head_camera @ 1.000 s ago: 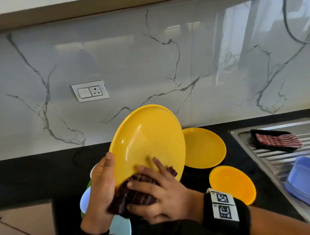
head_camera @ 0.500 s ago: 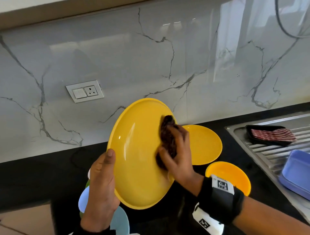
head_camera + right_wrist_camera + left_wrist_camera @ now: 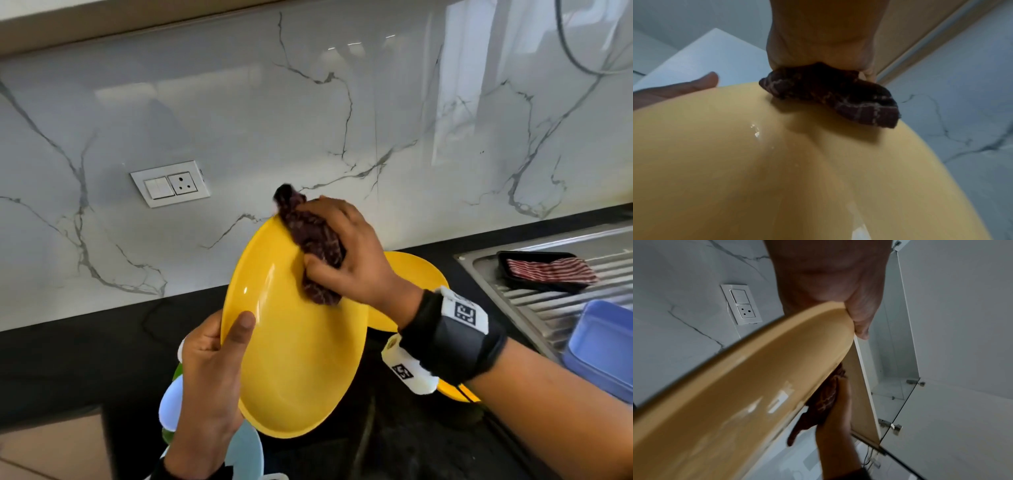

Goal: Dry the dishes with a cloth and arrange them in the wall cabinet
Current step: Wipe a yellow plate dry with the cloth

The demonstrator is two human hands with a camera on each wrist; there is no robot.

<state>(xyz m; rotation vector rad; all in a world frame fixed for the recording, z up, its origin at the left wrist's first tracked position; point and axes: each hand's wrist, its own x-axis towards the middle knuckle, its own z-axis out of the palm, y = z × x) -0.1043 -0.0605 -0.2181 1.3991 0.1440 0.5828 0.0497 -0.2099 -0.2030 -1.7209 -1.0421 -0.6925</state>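
Left hand [image 3: 209,373] grips the tilted yellow plate [image 3: 294,359] by its rim, presenting its face; right hand [image 3: 346,253], bunching the dark checked cloth [image 3: 313,240], wipes the top edge.

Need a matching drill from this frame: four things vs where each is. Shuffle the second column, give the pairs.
Things:
1. large yellow plate
2. dark cloth
3. striped cloth
4. blue container

Places:
A. in a black tray on the drainboard
B. bunched in the right hand
C. held tilted by the left hand
D. at the right edge, near the sink

Pairs: 1-C, 2-B, 3-A, 4-D
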